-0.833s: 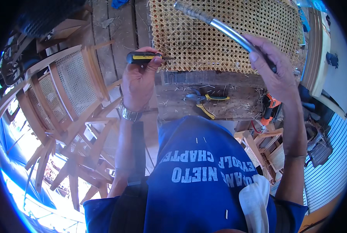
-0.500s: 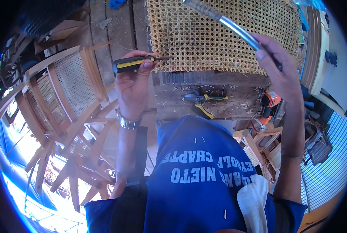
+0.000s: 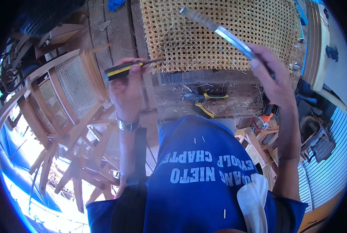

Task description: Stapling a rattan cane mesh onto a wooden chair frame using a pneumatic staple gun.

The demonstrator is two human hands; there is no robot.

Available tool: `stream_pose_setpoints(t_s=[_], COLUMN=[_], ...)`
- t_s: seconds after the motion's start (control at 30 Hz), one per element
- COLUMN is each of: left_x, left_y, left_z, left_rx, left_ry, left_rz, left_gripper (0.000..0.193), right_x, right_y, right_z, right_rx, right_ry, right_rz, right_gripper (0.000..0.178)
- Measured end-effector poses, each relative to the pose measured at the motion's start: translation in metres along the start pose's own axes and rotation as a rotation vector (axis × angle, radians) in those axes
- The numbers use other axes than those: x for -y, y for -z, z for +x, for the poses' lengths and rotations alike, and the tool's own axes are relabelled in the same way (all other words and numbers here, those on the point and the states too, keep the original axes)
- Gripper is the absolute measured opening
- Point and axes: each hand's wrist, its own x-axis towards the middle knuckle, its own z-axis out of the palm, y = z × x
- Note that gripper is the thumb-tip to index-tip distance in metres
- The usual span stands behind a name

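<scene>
My left hand [image 3: 126,87] is closed round the black-and-yellow handle of a screwdriver [image 3: 121,71]. Its thin blade points right, over the near left corner of a woven cane sheet [image 3: 220,39]. In my right hand [image 3: 273,77] is a long metal-shafted tool [image 3: 233,42] with a dark grip. That tool slants up and left above the cane, its bright end far from my fingers; its exact kind I cannot make out. Pruning shears [image 3: 205,101] with yellow-and-black handles lie on the wooden bench [image 3: 173,110], nearer my body than the cane.
Cane-panelled wooden chair frames [image 3: 61,93] crowd the left side. An orange-and-black tool [image 3: 267,112] sits by my right forearm, with wood pieces below it. Cane scraps litter the bench. Boards [image 3: 320,50] and a dark machine [image 3: 317,136] stand at right.
My left hand with the screwdriver has shifted left and slightly down. The metal-shafted tool has dropped a little toward me in my right hand. The cane sheet appears slightly farther left.
</scene>
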Motion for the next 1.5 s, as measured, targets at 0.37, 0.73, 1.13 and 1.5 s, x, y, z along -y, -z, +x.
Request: stream_pose_setpoints(t_s=[0.37, 0.73, 1.13, 1.5], left_x=[0.002, 0.085, 0.011, 0.021], left_y=[-0.001, -0.143, -0.058, -0.033], left_z=[-0.044, -0.078, -0.03, 0.01], left_rx=[0.253, 1.06, 0.233, -0.014], left_ry=[0.228, -0.169, 0.045, -0.023], left_rz=[0.143, 0.974, 0.185, -0.152], left_gripper=[0.024, 0.042, 0.021, 0.026], right_x=[-0.077, -0.205, -0.175, -0.089], right_y=[0.037, -0.037, -0.03, -0.016], right_z=[-0.133, -0.183, -0.184, -0.123], right_rx=[0.123, 0.0, 0.042, -0.146], right_ry=[-0.571, -0.814, -0.79, -0.446], right_rz=[0.509, 0.816, 0.917, 0.809], right_gripper=[0.04, 0.033, 0.034, 0.042])
